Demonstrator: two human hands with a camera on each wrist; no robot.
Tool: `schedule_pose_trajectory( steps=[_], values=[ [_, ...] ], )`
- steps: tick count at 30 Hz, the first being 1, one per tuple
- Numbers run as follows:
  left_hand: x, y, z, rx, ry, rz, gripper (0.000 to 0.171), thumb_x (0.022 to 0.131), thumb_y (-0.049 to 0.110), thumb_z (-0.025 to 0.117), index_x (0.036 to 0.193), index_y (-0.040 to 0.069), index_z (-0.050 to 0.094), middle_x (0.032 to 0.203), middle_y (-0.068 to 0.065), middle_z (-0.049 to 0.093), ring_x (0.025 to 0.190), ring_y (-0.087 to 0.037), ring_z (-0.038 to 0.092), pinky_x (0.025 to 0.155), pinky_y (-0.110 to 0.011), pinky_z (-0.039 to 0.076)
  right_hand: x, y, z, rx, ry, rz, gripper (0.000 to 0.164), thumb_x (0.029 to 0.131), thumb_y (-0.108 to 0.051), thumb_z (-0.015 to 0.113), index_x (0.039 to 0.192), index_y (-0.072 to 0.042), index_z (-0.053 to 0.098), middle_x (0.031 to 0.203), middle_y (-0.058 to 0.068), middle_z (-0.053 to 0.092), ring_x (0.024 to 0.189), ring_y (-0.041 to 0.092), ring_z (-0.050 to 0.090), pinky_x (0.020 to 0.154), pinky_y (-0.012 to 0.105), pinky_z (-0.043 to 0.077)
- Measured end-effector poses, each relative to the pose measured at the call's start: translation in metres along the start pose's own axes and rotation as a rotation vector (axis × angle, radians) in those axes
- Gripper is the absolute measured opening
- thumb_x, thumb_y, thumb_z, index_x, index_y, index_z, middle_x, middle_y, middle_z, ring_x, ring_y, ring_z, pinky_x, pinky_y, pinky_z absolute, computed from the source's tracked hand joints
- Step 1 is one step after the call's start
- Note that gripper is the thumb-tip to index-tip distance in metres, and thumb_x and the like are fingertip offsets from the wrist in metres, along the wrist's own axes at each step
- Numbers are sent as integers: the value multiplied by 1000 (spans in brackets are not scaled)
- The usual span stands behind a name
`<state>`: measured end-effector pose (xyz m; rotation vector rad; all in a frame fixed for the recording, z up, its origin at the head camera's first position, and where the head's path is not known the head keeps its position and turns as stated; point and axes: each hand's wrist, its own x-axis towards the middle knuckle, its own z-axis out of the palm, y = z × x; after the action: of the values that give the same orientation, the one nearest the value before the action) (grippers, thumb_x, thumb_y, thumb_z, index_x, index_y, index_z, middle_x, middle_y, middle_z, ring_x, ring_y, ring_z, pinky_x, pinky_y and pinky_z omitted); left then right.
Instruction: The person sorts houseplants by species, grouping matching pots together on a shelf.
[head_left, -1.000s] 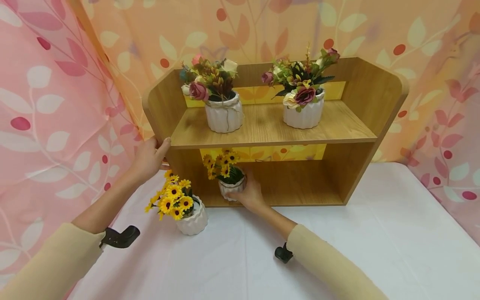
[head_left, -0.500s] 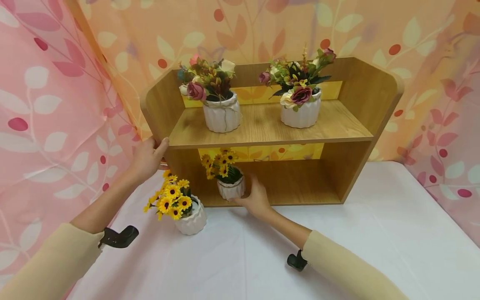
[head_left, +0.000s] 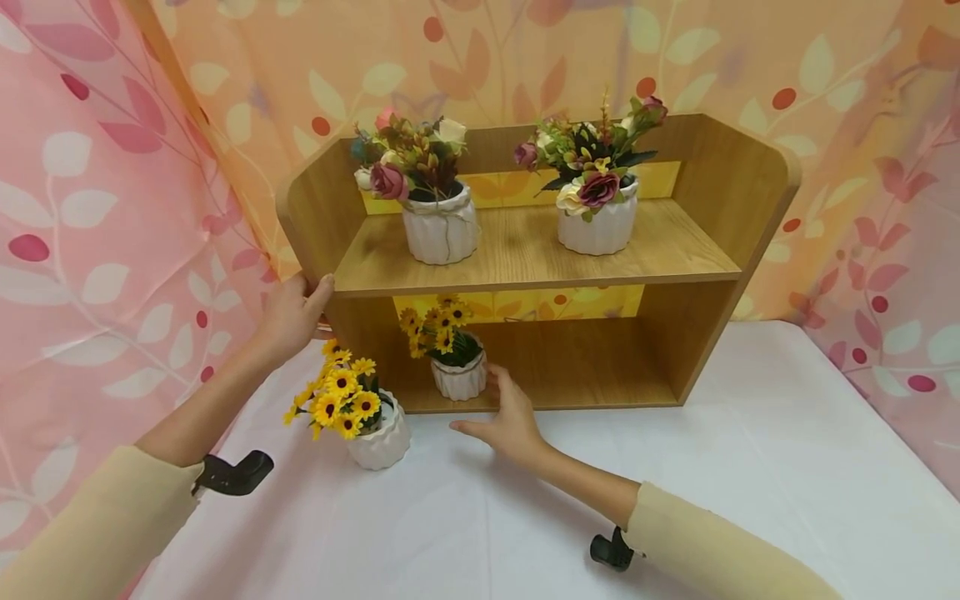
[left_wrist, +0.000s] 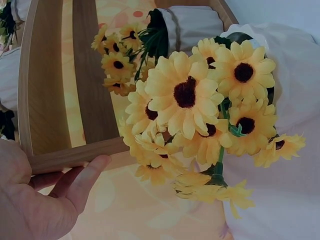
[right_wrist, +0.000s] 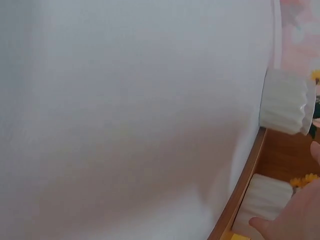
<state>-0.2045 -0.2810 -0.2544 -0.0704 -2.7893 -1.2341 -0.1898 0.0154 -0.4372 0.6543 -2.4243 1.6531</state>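
Note:
My left hand (head_left: 298,307) grips the left side panel of a two-level wooden shelf (head_left: 697,275), thumb on the front edge; the left wrist view shows the same hand (left_wrist: 45,200) on that edge (left_wrist: 75,156). My right hand (head_left: 501,412) hovers open, fingers spread, just in front of the lower level, a short gap from a small white ribbed pot of yellow sunflowers (head_left: 459,380) standing there. A second sunflower pot (head_left: 378,442) stands on the white tablecloth in front of the shelf's left end. Its blooms (left_wrist: 200,100) fill the left wrist view.
Two white pots of pink and cream roses (head_left: 441,233) (head_left: 597,227) stand on the upper level. The right part of the lower level (head_left: 600,375) holds nothing. Leaf-patterned curtains (head_left: 97,208) hang close behind and at both sides. White cloth (head_left: 750,467) covers the table.
My right hand has let go of the sunflower pot on the lower level and drawn back toward me, fingers opening. The left hand has stayed on the shelf's side.

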Motion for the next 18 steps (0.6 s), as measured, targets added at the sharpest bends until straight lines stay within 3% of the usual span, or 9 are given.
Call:
schedule_pose_trajectory(
  steps=[6,18],
  values=[
    [0,0,-1,-4,-6,-1,72,115,43,30,159,-13,24,150,-39,49,124,-55,64,84,-44,63,-5,-13,9,54,-52,-10,91,75,-14,96,147,6,44,138,31,59,127,48,57,103,66,52],
    [0,0,-1,3,-8,3,72,115,45,32,160,-11,25,150,-37,50,125,-53,63,85,-43,63,-2,-28,42,140,-201,-86,92,75,-10,96,150,5,44,150,25,54,133,47,55,109,59,52]
  ],
)
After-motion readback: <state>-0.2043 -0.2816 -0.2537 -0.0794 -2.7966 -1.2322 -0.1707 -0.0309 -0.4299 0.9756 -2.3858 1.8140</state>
